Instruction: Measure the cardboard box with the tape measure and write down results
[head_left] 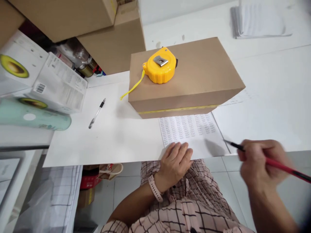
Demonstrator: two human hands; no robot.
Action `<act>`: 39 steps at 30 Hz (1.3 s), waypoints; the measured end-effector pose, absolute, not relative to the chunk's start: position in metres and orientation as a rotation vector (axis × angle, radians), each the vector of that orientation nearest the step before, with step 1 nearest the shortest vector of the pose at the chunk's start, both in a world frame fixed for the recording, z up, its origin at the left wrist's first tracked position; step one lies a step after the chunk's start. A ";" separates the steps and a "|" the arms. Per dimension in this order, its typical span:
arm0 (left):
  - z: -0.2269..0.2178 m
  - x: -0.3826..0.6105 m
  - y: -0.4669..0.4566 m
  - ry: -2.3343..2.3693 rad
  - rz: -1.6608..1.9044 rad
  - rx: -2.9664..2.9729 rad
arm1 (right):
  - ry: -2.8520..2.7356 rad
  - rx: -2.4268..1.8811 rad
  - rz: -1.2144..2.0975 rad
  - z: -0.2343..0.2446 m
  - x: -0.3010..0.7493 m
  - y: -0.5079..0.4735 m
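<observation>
My left hand (177, 160) lies flat on the lower edge of a paper sheet (201, 147), fingers stretched out and slightly apart. Rows of small handwritten-looking marks cover the upper part of that sheet. A slim brush (279, 165) with a red handle and a dark pointed tip is gripped in my right hand (262, 161), which is blurred. Its tip points left, near the sheet's right edge; I cannot tell whether it touches. Beyond the sheet a closed cardboard box (201, 68) covers part of the paper. On top of the box sits a yellow tape measure (161, 66) with a yellow strap.
To the left a black-and-clear pen (97, 113) lies on the white table (116, 136). White cartons with avocado pictures (58, 81) and a mint-green cylinder (36, 115) line the left side. Larger cardboard boxes (116, 45) stand behind. Stacked papers (262, 19) lie at the back right.
</observation>
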State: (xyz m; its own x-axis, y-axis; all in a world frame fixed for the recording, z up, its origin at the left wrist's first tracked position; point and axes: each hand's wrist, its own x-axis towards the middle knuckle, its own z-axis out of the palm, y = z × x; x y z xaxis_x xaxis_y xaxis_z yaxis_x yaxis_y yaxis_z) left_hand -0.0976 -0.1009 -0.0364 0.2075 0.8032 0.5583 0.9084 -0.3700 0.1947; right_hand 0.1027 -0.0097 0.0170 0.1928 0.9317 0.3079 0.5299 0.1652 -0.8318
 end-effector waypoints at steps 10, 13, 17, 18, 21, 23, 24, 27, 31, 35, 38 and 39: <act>-0.039 -0.090 -0.099 -1.693 -0.915 -2.176 | -1.552 -1.217 1.145 -0.003 0.027 0.002; -0.041 -0.092 -0.099 -1.687 -0.925 -2.186 | -1.592 -1.225 1.083 -0.006 0.028 0.001; -0.044 -0.092 -0.099 -1.681 -0.963 -2.195 | -1.702 -1.253 1.060 -0.009 0.030 -0.007; -0.044 -0.092 -0.098 -1.677 -0.980 -2.194 | -1.711 -1.271 1.034 -0.010 0.030 -0.009; -0.044 -0.092 -0.098 -1.665 -1.025 -2.188 | -1.736 -1.312 0.958 -0.013 0.031 -0.013; -0.044 -0.092 -0.097 -1.660 -1.044 -2.186 | -1.758 -1.322 0.931 -0.014 0.031 -0.013; -0.044 -0.092 -0.097 -1.657 -1.048 -2.184 | -1.764 -1.322 0.923 -0.014 0.031 -0.013; -0.043 -0.092 -0.096 -1.638 -1.044 -2.171 | -1.784 -1.318 0.915 -0.013 0.030 -0.013; -0.043 -0.093 -0.096 -1.644 -1.030 -2.168 | -1.827 -1.310 0.891 -0.013 0.030 -0.012; -0.045 -0.092 -0.097 -1.655 -1.027 -2.160 | -1.855 -1.301 0.857 -0.012 0.029 -0.011; -0.045 -0.091 -0.097 -1.660 -1.029 -2.162 | -1.879 -1.307 0.831 -0.011 0.028 -0.011; -0.046 -0.091 -0.097 -1.661 -1.027 -2.167 | -1.884 -1.303 0.829 -0.010 0.028 -0.011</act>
